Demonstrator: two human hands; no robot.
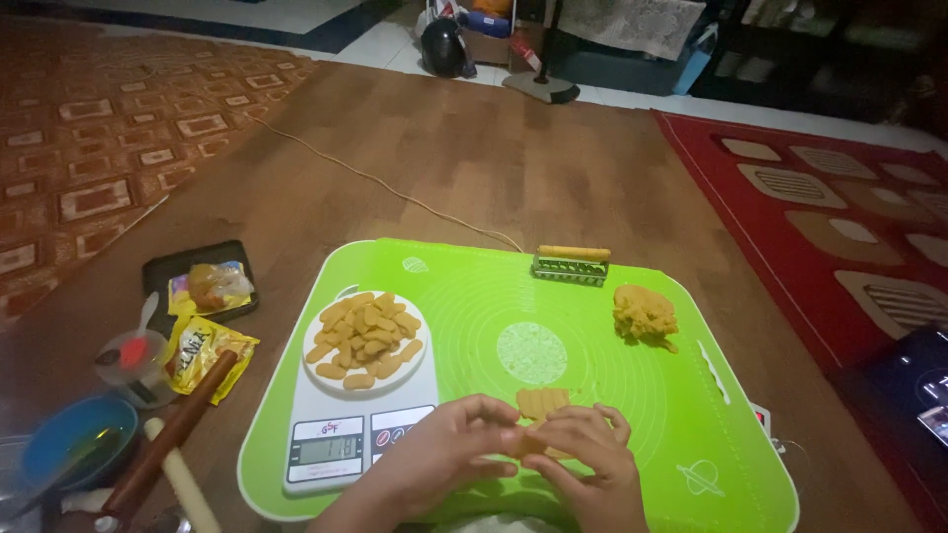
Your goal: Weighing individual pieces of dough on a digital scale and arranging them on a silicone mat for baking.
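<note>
Both hands meet low over the near part of a bright green silicone baking mat: the left hand and the right hand have their fingertips pinched together on a small piece of yellow-orange dough, which sits between them just above the mat. Touching the far side of the fingers lies a flat, ridged slab of the same dough. The dough looks soft and light, likely to dent or tear under pressure and perhaps a little greasy, so a gentle hold by its edges with the fingertips seems best. Beyond the slab a pale round patch marks the mat's middle. To the left a white digital kitchen scale carries a white round plate heaped with small shaped dough pieces. Farther off on the mat rest a rough lump of yellow dough and a green ridged metal tool with a wooden handle. Off the mat, on the brown carpet, lie a wooden rolling pin, a yellow foil packet and a blue bowl.
</note>
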